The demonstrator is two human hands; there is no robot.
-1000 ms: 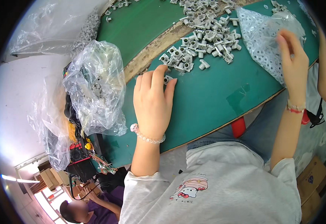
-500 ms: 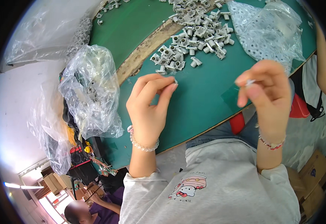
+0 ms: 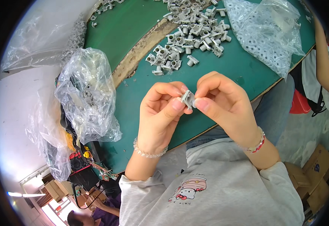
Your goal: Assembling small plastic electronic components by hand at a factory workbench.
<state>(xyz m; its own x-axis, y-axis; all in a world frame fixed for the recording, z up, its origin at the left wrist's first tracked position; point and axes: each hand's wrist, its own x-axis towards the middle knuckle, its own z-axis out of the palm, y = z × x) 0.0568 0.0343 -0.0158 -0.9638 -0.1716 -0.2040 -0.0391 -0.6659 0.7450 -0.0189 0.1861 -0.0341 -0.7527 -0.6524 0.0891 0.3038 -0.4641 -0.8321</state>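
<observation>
In front of my chest, my left hand (image 3: 158, 111) pinches a grey plastic fitting (image 3: 187, 98) with a flat square flange, its flange face turned toward the right. Close against that face, my right hand (image 3: 228, 103) has its thumb and forefinger pressed together on a small pale piece (image 3: 194, 103), mostly hidden by the fingertips. Both hands hover over the green table (image 3: 134, 116) near its front edge. Beyond them lies a pile of similar grey fittings (image 3: 198, 30), with a single fitting (image 3: 192, 60) at its near side.
A clear bag of small pale ring-like pieces (image 3: 255, 37) lies at the far right. A crumpled clear plastic bag (image 3: 91, 101) is on the left. Cardboard boxes (image 3: 311, 173) stand at the lower right. One person sits at the lower left; another person's arm (image 3: 322, 56) shows at the right edge.
My right hand has come in from the right with its small pale piece to meet the fitting in my left hand. The left hand has moved slightly right and turned, showing the flange.
</observation>
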